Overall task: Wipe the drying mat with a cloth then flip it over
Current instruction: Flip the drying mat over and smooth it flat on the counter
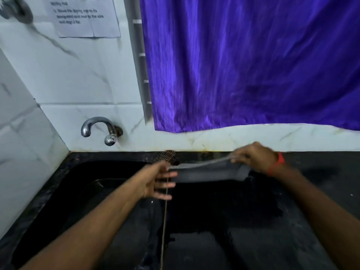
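Observation:
The drying mat [214, 207] lies on the black counter to the right of the sink, its top side black. Its far edge is lifted and curls toward me, showing a grey underside [210, 172]. My right hand [253, 156], with a red band at the wrist, pinches the raised far right corner. My left hand [155, 180] is at the far left end of the lifted edge with its fingers spread and straight. Motion blur hides whether its thumb touches the mat. I see no wiping cloth in either hand.
A black sink [81, 191] fills the left, with a chrome tap [99, 127] on the tiled wall above it. A brown mesh scrubber [170, 155] lies at the counter's back edge. A purple curtain [253, 65] hangs behind, and a printed sheet [83, 16] is taped top left.

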The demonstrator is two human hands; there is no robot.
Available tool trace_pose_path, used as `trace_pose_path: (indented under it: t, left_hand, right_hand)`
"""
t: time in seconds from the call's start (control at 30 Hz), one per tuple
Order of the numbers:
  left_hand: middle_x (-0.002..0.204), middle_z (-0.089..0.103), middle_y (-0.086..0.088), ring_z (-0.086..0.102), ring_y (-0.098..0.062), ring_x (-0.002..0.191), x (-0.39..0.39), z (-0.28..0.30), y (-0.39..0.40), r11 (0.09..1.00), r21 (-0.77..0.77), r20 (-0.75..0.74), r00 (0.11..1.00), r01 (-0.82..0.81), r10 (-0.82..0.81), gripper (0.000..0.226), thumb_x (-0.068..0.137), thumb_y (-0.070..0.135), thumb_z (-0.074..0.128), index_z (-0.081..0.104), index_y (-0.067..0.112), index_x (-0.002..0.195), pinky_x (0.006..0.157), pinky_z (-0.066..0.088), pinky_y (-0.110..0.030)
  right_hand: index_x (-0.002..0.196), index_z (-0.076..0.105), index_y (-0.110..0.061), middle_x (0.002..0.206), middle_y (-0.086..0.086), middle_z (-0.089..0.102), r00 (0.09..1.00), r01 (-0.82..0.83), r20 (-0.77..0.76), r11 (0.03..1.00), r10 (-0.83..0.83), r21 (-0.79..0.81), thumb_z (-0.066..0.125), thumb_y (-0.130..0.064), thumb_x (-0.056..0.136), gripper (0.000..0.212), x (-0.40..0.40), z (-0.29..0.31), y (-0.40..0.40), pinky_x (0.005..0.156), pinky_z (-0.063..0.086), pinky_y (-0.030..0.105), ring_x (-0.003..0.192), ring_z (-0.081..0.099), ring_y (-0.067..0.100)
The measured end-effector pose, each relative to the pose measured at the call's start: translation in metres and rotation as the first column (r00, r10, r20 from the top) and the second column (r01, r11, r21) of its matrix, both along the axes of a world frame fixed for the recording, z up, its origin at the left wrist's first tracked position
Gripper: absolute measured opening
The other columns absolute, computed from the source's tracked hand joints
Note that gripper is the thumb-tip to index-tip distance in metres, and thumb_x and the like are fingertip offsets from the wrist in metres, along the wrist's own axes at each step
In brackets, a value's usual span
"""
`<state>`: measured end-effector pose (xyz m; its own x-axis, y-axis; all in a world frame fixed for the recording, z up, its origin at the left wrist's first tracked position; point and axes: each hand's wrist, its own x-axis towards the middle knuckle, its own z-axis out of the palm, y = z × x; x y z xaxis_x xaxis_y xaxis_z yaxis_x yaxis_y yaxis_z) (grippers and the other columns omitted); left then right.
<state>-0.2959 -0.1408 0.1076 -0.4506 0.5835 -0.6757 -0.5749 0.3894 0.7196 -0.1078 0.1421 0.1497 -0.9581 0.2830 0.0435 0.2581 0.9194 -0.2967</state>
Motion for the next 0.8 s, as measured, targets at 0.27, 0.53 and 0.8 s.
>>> trace_pose_path:
  t: [0.27, 0.53, 0.8]
  left_hand:
    - [0.085, 0.066, 0.002, 0.060, -0.017, 0.082, 0.064, -0.097, -0.061, 0.969, -0.244, 0.062, 0.997, -0.028, 0.044, 0.030, 0.090, 0.041, 0.061, 0.074, 0.014, 0.090, 0.065, 0.054, -0.034]
    - [0.051, 0.057, 0.003, 0.047, -0.011, 0.044, 0.106, -0.133, -0.087, 0.933, -0.351, -0.073, 0.996, -0.081, 0.059, 0.031, 0.094, 0.037, 0.061, 0.067, 0.010, 0.079, 0.048, 0.036, -0.017]
    - [0.058, 0.062, -0.003, 0.042, -0.015, 0.037, 0.127, -0.155, -0.098, 0.944, -0.301, -0.199, 0.977, -0.133, 0.074, 0.024, 0.096, 0.024, 0.064, 0.064, 0.010, 0.076, 0.041, 0.022, -0.012]
  right_hand:
    - [0.107, 0.066, -0.037, 0.108, -0.019, 0.069, 0.979, -0.085, 0.181, 0.994, 0.097, -0.071, 0.061, -0.034, 0.089, 0.019, 0.061, -0.122, -0.066, 0.083, 0.052, 0.027, 0.100, 0.062, 0.002]
    - [0.118, 0.060, -0.039, 0.146, -0.017, 0.041, 0.978, -0.149, 0.129, 0.982, 0.164, -0.120, 0.053, -0.022, 0.090, 0.033, 0.114, -0.202, -0.096, 0.103, 0.044, 0.029, 0.129, 0.046, 0.006]
    - [0.118, 0.065, -0.030, 0.136, -0.002, 0.055, 0.997, -0.067, -0.043, 0.988, 0.062, -0.139, 0.058, -0.010, 0.088, 0.036, 0.151, -0.238, -0.127, 0.105, 0.042, 0.035, 0.122, 0.055, 0.016]
